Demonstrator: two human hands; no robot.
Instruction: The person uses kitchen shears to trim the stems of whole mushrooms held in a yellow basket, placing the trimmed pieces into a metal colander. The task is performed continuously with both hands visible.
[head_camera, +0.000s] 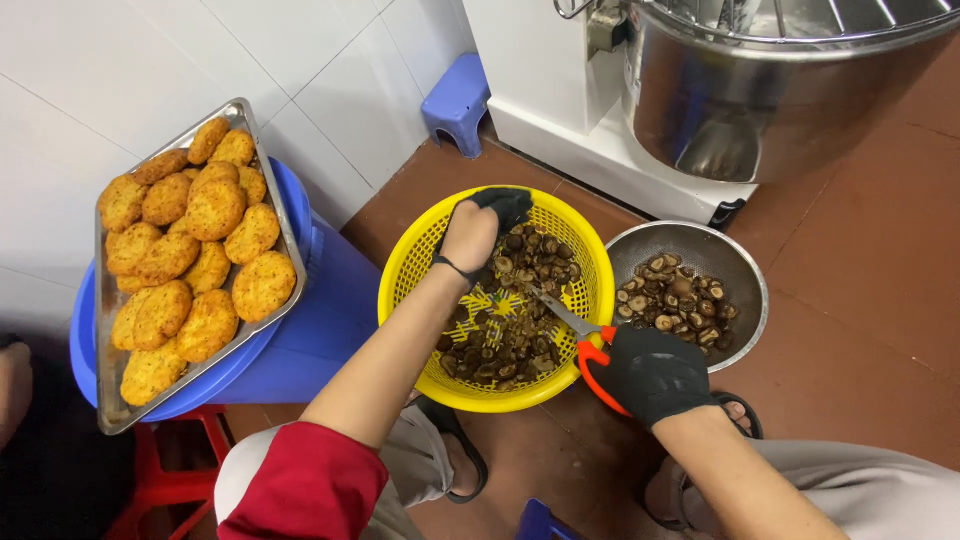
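A yellow plastic colander (412, 262) on the floor holds many dark brown mushrooms (505, 345). My left hand (480, 232), in a black glove, reaches into the colander's far side and touches the mushrooms there. My right hand (652, 375), also in a black glove, grips red-handled scissors (578, 330) whose blades point into the colander. A steel bowl (738, 268) to the right holds several cut mushroom pieces (672, 298).
A metal tray (112, 400) of golden breaded patties rests on a blue bin (310, 335) at the left, above a red stool (165, 480). A large steel mixer bowl (760, 100) stands behind. A small blue stool (456, 100) sits by the tiled wall.
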